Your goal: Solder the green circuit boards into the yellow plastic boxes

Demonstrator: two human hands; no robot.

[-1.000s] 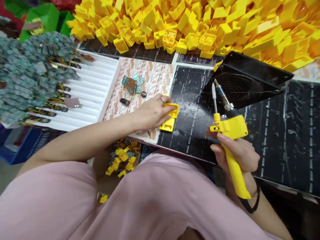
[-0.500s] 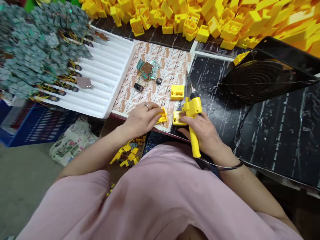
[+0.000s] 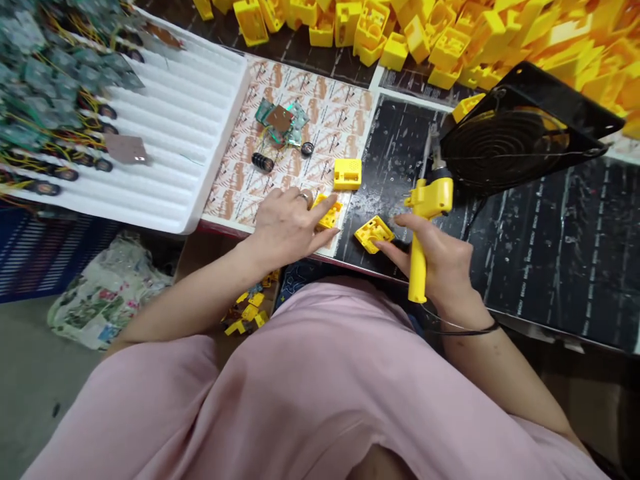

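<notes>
The left hand (image 3: 287, 225) is laid low over the desk (image 3: 530, 247), and the small yellow box (image 3: 329, 212) is held by its fingers, with the thumb on the near side. The yellow hot tool (image 3: 425, 200) is gripped by the right hand (image 3: 443, 257), with its fingers closed around the handle. Its thin metal tip is pointed away from the person, close to the black fan (image 3: 495, 143). The open yellow box (image 3: 374, 233) is touched at its edge by a fingertip of the right hand. It is set on the dark part of the desk, between the two hands. The third yellow box (image 3: 347, 175) is seen just beyond the left hand, on the edge of the patterned sheet (image 3: 325, 127). Green boards (image 3: 283, 121) and small round black parts (image 3: 263, 161) are laid on that sheet. More boards with wires (image 3: 60, 87) are heaped on the white tray (image 3: 185, 140), to the left. A big pile of yellow boxes (image 3: 440, 40) is seen at the far side.
</notes>
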